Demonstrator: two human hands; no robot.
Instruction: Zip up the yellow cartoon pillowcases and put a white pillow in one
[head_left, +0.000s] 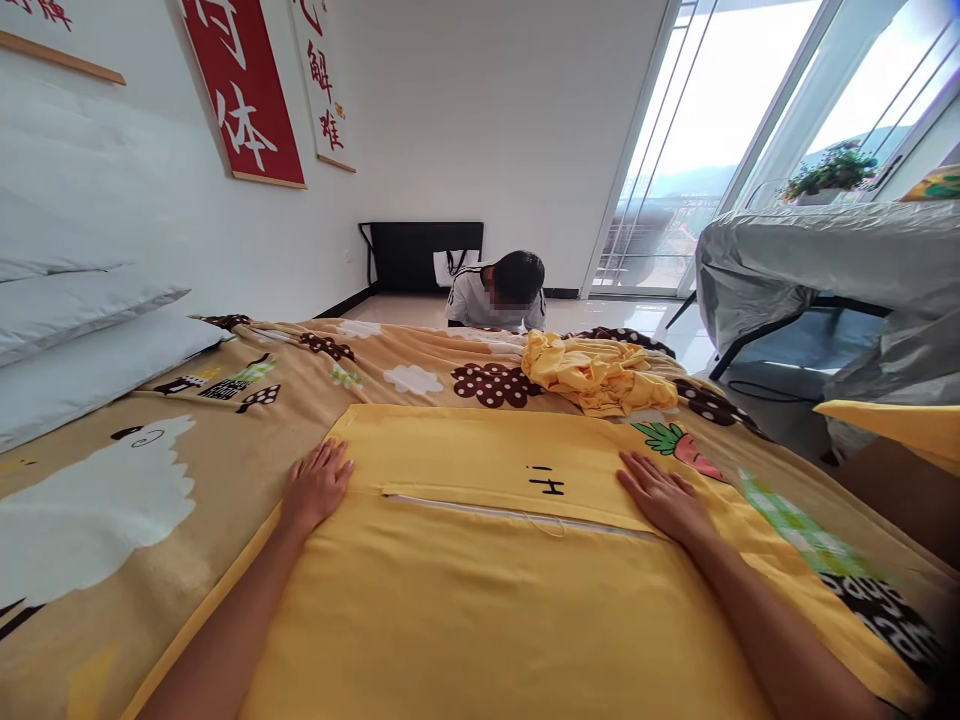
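Note:
A yellow pillowcase [480,590] lies flat on the bed in front of me, with a zip line running across it and small black marks near its middle. My left hand [316,484] rests flat on its left edge, fingers stretched out. My right hand [660,495] lies flat on its right part, fingers spread. Neither hand holds anything. A crumpled yellow cloth [596,372] sits further back on the bed.
The bed has a tan cartoon-print cover [247,410]. White pillows [82,340] lie at the left by the wall. A person [496,292] crouches beyond the foot of the bed. A grey covered table [825,260] stands at the right near large windows.

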